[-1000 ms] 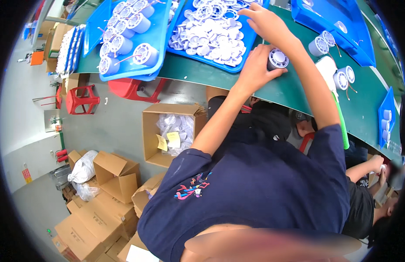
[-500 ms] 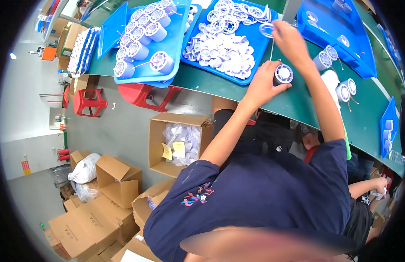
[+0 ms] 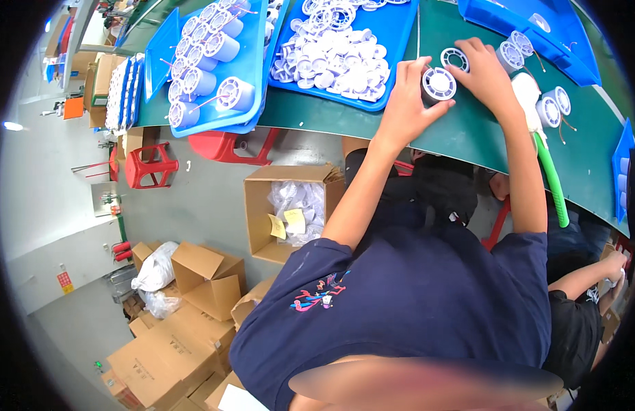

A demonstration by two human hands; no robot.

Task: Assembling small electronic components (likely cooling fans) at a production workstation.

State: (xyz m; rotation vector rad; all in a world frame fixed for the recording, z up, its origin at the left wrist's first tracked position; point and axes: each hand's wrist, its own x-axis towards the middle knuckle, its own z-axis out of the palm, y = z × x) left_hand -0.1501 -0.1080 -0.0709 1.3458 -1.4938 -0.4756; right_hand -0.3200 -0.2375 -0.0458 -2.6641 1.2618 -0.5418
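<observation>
My left hand (image 3: 405, 104) is wrapped round a white cylinder with a spoked, wheel-like end (image 3: 438, 83), which stands upright on the green table. In the fingers of my right hand (image 3: 483, 74) is a white ring (image 3: 455, 60), held just beyond the cylinder and close to its top. Left of my hands, a blue tray (image 3: 401, 41) carries a heap of small white caps (image 3: 331, 60) and several white rings (image 3: 341, 15). White cylinders (image 3: 510, 56) with thin wires stand to the right of my right hand.
Another blue tray (image 3: 201, 123) at the left holds several white cylinders. A green-handled tool (image 3: 552, 181) with a white head juts over the table's front edge. Blue bins (image 3: 564, 48) stand at the right. An open carton (image 3: 259, 212) and red stools (image 3: 151, 164) are below. Another person's hand (image 3: 613, 266) shows at right.
My right hand has brought the ring from beside the tray down and right, close to the cylinder. My left hand still grips the cylinder. The whole view has shifted slightly.
</observation>
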